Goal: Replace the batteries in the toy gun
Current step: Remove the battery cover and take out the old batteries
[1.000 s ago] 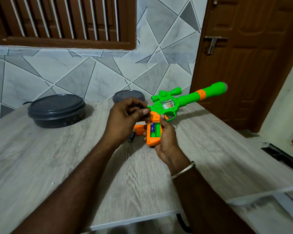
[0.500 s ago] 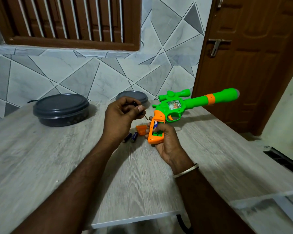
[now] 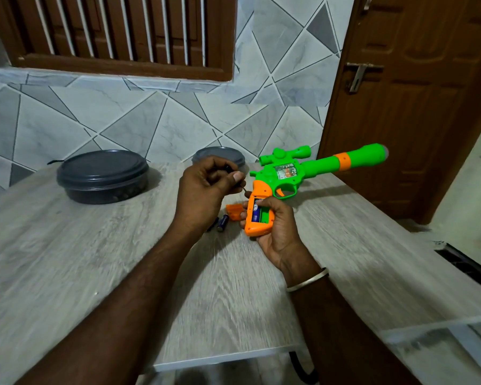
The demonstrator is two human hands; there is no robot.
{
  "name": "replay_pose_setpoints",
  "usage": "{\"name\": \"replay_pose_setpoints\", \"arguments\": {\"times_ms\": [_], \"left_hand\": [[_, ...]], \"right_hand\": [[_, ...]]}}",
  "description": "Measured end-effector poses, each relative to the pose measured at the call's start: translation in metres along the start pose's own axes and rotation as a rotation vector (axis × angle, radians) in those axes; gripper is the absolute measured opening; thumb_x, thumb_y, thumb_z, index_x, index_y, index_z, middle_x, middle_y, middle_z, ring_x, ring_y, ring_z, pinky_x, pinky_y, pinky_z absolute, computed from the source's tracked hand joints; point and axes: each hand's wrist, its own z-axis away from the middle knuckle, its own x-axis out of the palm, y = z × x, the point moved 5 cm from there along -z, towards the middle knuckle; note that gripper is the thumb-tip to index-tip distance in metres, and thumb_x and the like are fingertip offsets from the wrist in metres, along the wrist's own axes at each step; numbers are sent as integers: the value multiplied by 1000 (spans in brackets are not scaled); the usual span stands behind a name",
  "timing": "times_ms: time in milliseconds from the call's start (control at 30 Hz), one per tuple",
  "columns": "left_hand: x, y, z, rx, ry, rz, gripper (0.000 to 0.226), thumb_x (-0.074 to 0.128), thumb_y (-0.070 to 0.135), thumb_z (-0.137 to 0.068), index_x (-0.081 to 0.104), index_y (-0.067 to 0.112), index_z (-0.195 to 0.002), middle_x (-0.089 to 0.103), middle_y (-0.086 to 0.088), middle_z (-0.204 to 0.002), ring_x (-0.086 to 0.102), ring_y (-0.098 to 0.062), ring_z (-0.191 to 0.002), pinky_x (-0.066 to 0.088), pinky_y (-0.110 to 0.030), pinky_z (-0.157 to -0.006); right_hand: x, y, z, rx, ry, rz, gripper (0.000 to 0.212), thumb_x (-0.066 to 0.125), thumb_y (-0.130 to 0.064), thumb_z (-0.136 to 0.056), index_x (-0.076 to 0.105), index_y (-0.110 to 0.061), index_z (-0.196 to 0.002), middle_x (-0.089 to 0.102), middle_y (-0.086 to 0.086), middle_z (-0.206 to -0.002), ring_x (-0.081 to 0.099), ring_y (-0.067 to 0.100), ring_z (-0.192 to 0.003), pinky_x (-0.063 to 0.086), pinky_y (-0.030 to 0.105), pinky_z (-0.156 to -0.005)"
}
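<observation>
My right hand [image 3: 275,232] grips the orange handle of a green and orange toy gun [image 3: 303,173], barrel pointing right and away. The battery bay in the handle is open, with one blue battery [image 3: 255,212] inside. My left hand [image 3: 206,190] is closed around a small dark-handled screwdriver [image 3: 245,190], whose thin tip points toward the top of the handle. On the table below my left hand lie two loose dark batteries [image 3: 221,222] and the orange bay cover [image 3: 233,211].
The grey wood-grain table [image 3: 67,259] ends at a near edge [image 3: 222,357]. A large dark lidded bowl [image 3: 102,176] stands at back left, a smaller one [image 3: 220,157] behind my left hand. A tiled wall runs behind, a brown door [image 3: 414,107] right.
My left hand has drawn back from the gun's handle toward the left. The gun has lifted slightly, and the two loose batteries and cover have come into view beneath.
</observation>
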Motion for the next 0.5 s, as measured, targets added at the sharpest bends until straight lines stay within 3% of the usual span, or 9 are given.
{"name": "replay_pose_setpoints", "arguments": {"times_ms": [233,400,500], "left_hand": [[6,-1,1,10,-30,-7,14,69,1,-90,67,-6,-102,75,-20,-90,76,-28,-84,62,-36,-77],[12,-6,3,0,-53,-31,13,70,-1,-89,68,-6,-101,74,-22,-90,75,-29,-85,62,-41,-81],[13,-10,3,6,-78,-74,14,73,6,-86,71,2,-100,75,-14,-93,75,-27,-91,60,-50,-87]], "right_hand": [[1,-1,1,4,26,0,20,43,-6,-90,63,-1,-93,66,11,-77,61,19,-58,48,30,-57],[6,-8,5,-35,-35,-57,30,43,-26,-97,64,-5,-97,63,10,-72,62,19,-55,48,24,-49],[9,-8,5,-28,-76,-89,40,38,-40,-100,66,-12,-97,64,8,-73,63,19,-57,47,24,-50]]}}
